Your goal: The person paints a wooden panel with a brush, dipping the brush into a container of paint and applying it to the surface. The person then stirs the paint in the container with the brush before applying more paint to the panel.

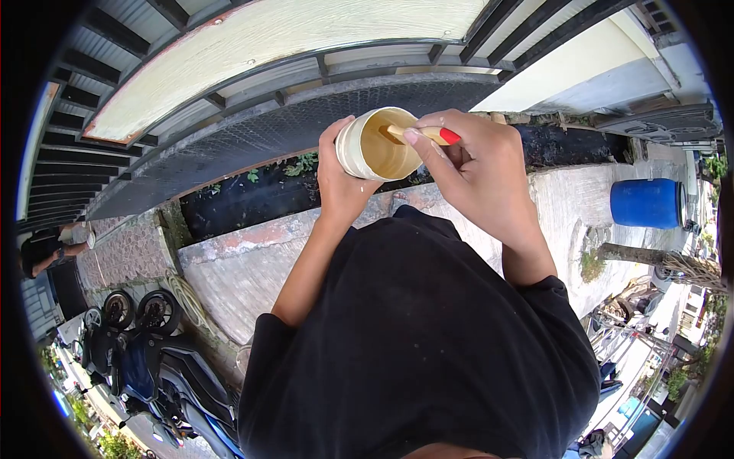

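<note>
A round cream-coloured container (354, 148) is tilted so that its open mouth faces the camera, with a yellowish inside. My left hand (342, 170) wraps round its left side and underside. Between the thumb and fingers of my right hand (478, 168) is a brush (425, 134) with a pale wooden handle and a red end. The brush reaches over the container's right rim, its far end inside the mouth. Small pale specks mark the fingers.
Ahead stands a dark metal gate (306, 115) with a cream panel (306, 38), above a dark ditch (245, 200). A blue barrel (647, 203) is at the right. Motorcycles (164, 367) stand lower left. Another person (46, 251) is at the far left.
</note>
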### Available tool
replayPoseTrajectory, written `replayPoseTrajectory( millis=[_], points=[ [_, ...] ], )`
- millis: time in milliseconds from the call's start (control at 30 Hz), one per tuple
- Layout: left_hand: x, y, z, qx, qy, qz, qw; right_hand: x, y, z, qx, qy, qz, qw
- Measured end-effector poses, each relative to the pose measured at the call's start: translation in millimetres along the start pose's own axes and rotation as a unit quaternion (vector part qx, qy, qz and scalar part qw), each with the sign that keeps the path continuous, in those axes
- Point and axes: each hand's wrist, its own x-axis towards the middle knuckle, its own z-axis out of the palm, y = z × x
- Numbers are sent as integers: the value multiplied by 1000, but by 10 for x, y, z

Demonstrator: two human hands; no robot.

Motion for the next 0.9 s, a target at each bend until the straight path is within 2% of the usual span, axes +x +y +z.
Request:
replayPoseTrajectory(
  millis=[67, 167, 267, 567, 900],
  points=[
    [1, -38, 29, 19, -2, 13, 1000, 12, 44, 29, -59, -29, -50, 997],
    [11, -66, 60, 23, 11, 45, 999, 2, 84, 155, -76, -14, -47, 996],
    [-4, -19, 76, -15, 26, 16, 999, 4, -2, 221, -108, -16, -13, 994],
    [-37, -88, 76, 23, 84, 61, 994, -12, 75, 430, -118, 20, 10, 993],
    [-75, -145, 75, 77, 98, 77, 989, -82, 70, 514, -110, 43, 7, 993]
  ],
)
